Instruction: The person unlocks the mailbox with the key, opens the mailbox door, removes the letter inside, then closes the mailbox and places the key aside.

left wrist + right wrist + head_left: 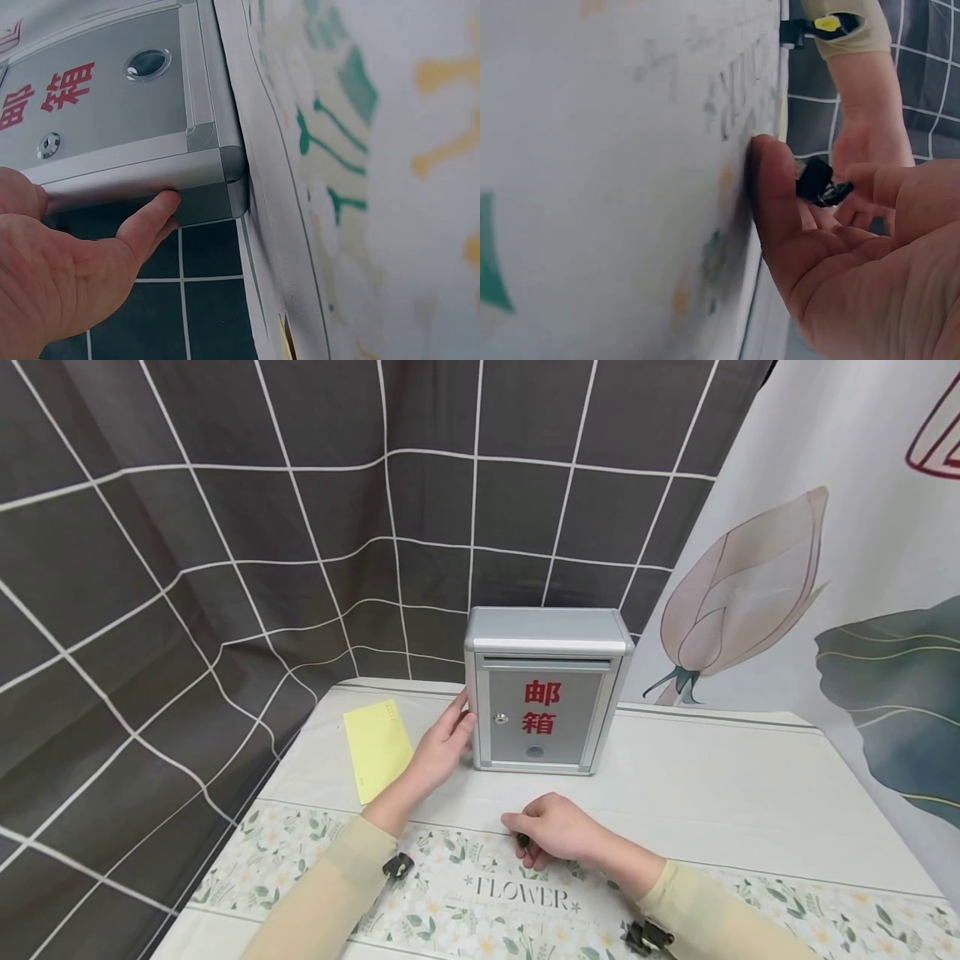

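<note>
A grey metal mailbox [506, 747] with red characters, a top slot and a small round lock [500, 719] stands upright on the table. My left hand [441, 750] rests against its left side, fingers fairly straight. In the left wrist view, a fingertip touches the mailbox's edge [127, 180]. Low over the table in front, my right hand [558, 828] pinches a small black object [814, 180] with a thin metal ring; I cannot tell its kind, since the fingers hide much of it.
A yellow envelope [378, 747] lies flat to the left of the mailbox. The table [712, 777] has a white cloth with a floral band. A dark checked curtain [300, 527] hangs behind and to the left, a printed white one [787, 635] to the right.
</note>
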The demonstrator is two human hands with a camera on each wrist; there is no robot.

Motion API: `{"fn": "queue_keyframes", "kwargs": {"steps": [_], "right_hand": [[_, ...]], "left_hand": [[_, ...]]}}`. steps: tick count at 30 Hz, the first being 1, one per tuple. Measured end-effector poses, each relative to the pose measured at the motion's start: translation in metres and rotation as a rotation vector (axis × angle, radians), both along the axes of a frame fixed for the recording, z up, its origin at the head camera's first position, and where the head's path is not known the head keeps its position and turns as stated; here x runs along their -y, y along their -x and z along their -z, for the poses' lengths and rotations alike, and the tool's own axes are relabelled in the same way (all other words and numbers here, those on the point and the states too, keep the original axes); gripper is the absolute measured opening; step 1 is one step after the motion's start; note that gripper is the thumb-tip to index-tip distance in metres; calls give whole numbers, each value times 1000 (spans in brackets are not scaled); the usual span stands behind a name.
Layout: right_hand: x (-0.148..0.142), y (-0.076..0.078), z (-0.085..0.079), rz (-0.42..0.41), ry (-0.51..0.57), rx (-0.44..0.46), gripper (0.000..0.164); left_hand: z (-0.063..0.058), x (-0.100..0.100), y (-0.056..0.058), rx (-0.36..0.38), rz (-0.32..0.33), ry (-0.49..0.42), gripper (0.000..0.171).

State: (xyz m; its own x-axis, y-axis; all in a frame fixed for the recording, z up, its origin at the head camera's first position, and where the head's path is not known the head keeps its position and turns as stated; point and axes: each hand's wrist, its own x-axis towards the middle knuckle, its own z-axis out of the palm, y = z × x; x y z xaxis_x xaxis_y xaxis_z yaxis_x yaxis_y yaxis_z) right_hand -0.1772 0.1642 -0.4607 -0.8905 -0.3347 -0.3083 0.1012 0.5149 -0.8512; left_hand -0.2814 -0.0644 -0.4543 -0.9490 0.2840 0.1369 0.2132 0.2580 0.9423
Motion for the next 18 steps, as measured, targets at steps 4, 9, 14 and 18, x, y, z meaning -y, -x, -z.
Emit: {"fn": "queue_keyframes", "kwargs": {"steps": [4, 9, 14, 18], "right_hand": [[-1, -3, -4, -6, -65, -42, 51], [-5, -4, -7, -22, -62, -62, 50], [-11, -5, -8, -29, -103, -106, 45], [-20, -4, -7, -6, -171, -170, 39]], "left_hand": [[0, 0, 0, -4, 0, 4, 65], [-1, 1, 0, -2, 1, 4, 66], [-1, 1, -1, 4, 5, -4, 66], [0, 1, -1, 10, 3, 3, 65]]}}
